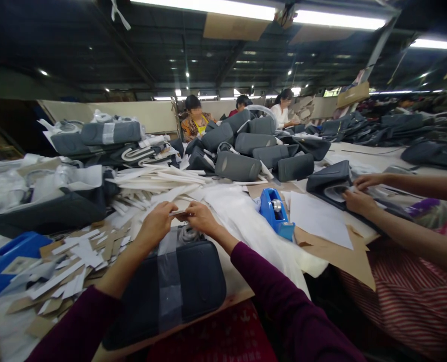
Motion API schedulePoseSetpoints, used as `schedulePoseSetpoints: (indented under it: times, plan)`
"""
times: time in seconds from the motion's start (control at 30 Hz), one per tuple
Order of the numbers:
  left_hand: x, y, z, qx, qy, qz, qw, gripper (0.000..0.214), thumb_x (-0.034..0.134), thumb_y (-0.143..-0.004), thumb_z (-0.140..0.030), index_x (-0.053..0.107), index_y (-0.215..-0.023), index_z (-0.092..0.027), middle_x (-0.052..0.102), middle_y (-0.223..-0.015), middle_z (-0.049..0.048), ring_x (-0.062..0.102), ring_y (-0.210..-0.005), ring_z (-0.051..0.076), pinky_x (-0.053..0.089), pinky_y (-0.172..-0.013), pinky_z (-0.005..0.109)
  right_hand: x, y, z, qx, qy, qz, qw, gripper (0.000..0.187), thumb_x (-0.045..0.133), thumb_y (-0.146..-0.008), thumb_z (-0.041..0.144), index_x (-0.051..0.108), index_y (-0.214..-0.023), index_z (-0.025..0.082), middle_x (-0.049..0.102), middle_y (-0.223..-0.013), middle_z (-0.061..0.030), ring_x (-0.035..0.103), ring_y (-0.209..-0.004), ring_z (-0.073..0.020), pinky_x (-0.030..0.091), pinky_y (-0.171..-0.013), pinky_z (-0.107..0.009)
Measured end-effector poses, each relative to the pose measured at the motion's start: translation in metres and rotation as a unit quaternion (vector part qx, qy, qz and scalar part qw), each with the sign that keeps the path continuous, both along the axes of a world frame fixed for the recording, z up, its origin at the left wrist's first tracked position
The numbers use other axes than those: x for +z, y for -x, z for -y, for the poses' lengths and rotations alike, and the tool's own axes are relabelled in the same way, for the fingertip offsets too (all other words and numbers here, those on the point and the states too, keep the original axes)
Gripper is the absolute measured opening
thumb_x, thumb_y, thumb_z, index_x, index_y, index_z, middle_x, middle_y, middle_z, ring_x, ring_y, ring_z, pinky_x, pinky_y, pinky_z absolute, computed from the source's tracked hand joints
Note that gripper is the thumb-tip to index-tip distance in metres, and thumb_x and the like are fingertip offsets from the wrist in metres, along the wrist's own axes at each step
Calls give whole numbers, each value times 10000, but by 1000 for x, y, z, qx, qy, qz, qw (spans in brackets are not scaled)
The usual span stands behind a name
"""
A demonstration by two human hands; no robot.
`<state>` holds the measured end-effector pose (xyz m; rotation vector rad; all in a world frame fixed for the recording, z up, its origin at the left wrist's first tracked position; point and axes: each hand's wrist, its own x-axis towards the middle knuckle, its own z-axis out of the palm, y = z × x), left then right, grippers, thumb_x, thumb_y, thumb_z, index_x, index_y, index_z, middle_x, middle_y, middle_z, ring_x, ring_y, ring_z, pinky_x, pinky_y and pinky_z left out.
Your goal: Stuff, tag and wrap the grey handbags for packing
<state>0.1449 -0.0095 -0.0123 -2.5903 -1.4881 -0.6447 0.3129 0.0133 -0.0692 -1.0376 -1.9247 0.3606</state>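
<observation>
My left hand (156,222) and my right hand (203,219) pinch a small piece of card (179,213) between them, pale with a brownish side. Directly below lies a dark navy handbag (201,276) on its side at the table's front edge. A clear plastic band (170,281) wraps around its middle. Behind the bag, under my right hand, a coiled wrapped handle (189,234) partly shows. Left of the bag is a heap of brown and white card scraps (84,256), similar to the held piece.
A blue tape dispenser (274,213) stands right of my hands, beside white sheets (317,218) on brown card. White foam sheeting (238,216) covers the table middle. Grey bags (238,166) pile up behind. At right, a co-worker's hands (361,193) handle another dark bag (331,181). Another blue dispenser (14,261) is at left.
</observation>
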Motion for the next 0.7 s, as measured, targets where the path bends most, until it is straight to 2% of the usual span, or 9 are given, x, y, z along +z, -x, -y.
schedulePoseSetpoints:
  times: [0.1,0.2,0.3,0.47,0.57,0.7]
  plan:
    - [-11,2,-22,-40,69,106,991,347,431,-705,-127,618,-995,-169,680,-1019,72,603,-1011,221,444,-930,327,-1,-4,-1,2,38,-94,995,44,716,-735,178,752,-745,202,559,-742,19,524,-687,-107,402,-651,-210]
    - [-24,3,-37,-64,151,157,974,310,433,-704,-182,648,-928,-189,708,-882,22,633,-897,212,472,-870,323,1,-8,1,37,17,-161,986,46,719,-722,177,751,-743,203,614,-787,3,570,-783,-130,433,-731,-220]
    - [-35,5,-45,-73,174,190,963,257,462,-710,-238,678,-837,-179,710,-815,18,637,-856,229,477,-858,348,1,-11,5,71,-3,-216,974,70,681,-750,183,747,-773,193,666,-852,-20,602,-849,-152,449,-798,-240]
    - [-41,7,-50,-137,224,259,930,334,566,-738,-314,724,-992,-164,735,-1015,58,644,-1000,257,443,-966,379,0,-11,4,44,54,-261,963,121,605,-788,220,714,-751,184,663,-724,22,580,-723,-140,447,-736,-238]
    - [-42,5,-50,-139,223,278,924,342,632,-725,-383,748,-965,-169,739,-1027,77,650,-1008,268,454,-959,381,0,-8,-1,26,82,-272,958,139,586,-789,236,686,-711,180,637,-677,42,556,-698,-135,440,-705,-227]
    - [-46,0,-48,-84,173,249,949,322,621,-730,-420,767,-898,-187,748,-966,75,669,-916,260,491,-863,362,2,-2,-7,35,89,-293,951,123,580,-784,232,683,-743,180,627,-692,49,553,-708,-129,441,-706,-218]
